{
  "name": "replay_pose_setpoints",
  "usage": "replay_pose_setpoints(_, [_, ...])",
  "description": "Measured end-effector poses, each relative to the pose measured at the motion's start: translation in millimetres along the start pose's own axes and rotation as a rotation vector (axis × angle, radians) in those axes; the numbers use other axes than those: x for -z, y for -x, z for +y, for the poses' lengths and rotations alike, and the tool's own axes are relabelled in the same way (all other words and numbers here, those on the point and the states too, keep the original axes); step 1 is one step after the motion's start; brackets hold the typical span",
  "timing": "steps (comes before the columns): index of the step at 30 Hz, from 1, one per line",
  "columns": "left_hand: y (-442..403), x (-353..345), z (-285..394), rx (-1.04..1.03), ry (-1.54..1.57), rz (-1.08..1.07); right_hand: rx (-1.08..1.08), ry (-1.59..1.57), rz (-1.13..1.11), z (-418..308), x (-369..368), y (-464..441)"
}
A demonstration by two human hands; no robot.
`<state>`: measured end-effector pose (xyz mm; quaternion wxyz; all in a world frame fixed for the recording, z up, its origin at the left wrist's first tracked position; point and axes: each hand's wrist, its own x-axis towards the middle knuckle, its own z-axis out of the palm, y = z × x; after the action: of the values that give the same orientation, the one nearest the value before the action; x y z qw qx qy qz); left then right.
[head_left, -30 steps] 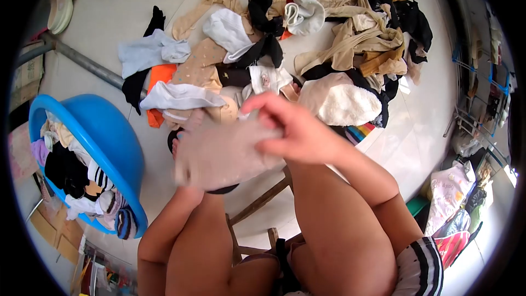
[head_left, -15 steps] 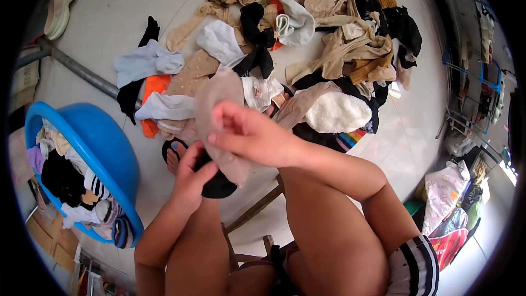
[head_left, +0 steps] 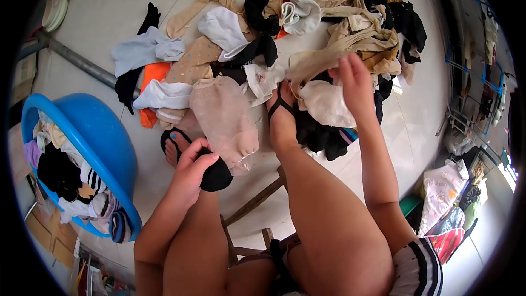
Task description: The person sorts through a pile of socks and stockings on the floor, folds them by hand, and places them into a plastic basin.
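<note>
My left hand [head_left: 192,172] is closed on a black sock [head_left: 217,175] and what seems to be the near edge of a sheer pale-pink sock [head_left: 222,112], which spreads out beyond my fingers over the pile. To the right, my right hand [head_left: 355,79] is above the heap with its fingers pinched on a beige sock [head_left: 315,66], blurred by motion. Just below those fingers is a white fleecy sock part [head_left: 327,104]. Around them lie a white sock [head_left: 161,96], an orange piece [head_left: 147,87] and a dotted tan sock [head_left: 192,63].
A blue basin [head_left: 104,137] filled with socks tilts at the left beside a grey metal pole [head_left: 82,57]. My sandalled feet [head_left: 282,115] rest at the pile's near edge. A wooden stool frame [head_left: 255,205] is beneath me. Racks [head_left: 466,66] and bags [head_left: 444,197] stand right.
My right hand has let go of the sheer pink sock and moved right to the beige sock. The sheer sock has dropped flatter; my left hand stays on the black sock.
</note>
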<state>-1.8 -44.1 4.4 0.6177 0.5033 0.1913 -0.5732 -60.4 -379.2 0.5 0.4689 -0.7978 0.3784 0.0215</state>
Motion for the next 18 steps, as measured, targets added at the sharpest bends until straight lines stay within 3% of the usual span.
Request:
replay_pose_setpoints(2, [-3, -2, -1, 0.037, -0.105, 0.011, -0.034, -0.41, 0.011, -11, 3, -4])
replay_pose_setpoints(3, [-5, -3, -2, 0.075, -0.208, 0.023, -0.035, -0.411, 0.016, -14, 2, -3])
replay_pose_setpoints(5, [-6, -8, -5, 0.013, -0.211, 0.027, -0.219, -0.694, -0.069, -23, -7, 1])
replay_pose_setpoints(8, [-8, -5, -13, -0.052, -0.208, 0.035, -0.218, -1.114, -0.422, -49, -14, 25])
replay_pose_setpoints(10, [-7, -5, -12, -0.045, -0.226, 0.022, -0.122, -1.194, -0.646, -75, -9, 43])
replay_pose_setpoints(12, [-8, -6, -11, -0.061, -0.23, 0.01, -0.118, -0.88, -0.815, -106, 6, 65])
replay_pose_setpoints(14, [-6, -9, -8, 0.016, -0.132, -0.044, 0.503, -0.515, -1.02, -104, -15, 58])
replay_pose_setpoints(15, [-12, -5, -18, -0.111, -0.386, -0.054, 0.626, -0.34, -1.024, -104, -25, 52])
replay_pose_setpoints(16, [-11, -7, -18, -0.11, -0.387, -0.058, 0.697, 0.018, -0.891, -91, -24, 46])
replay_pose_setpoints(18, [-8, -9, -17, -0.019, -0.317, 0.034, 0.548, 0.299, -0.445, -51, -28, 19])
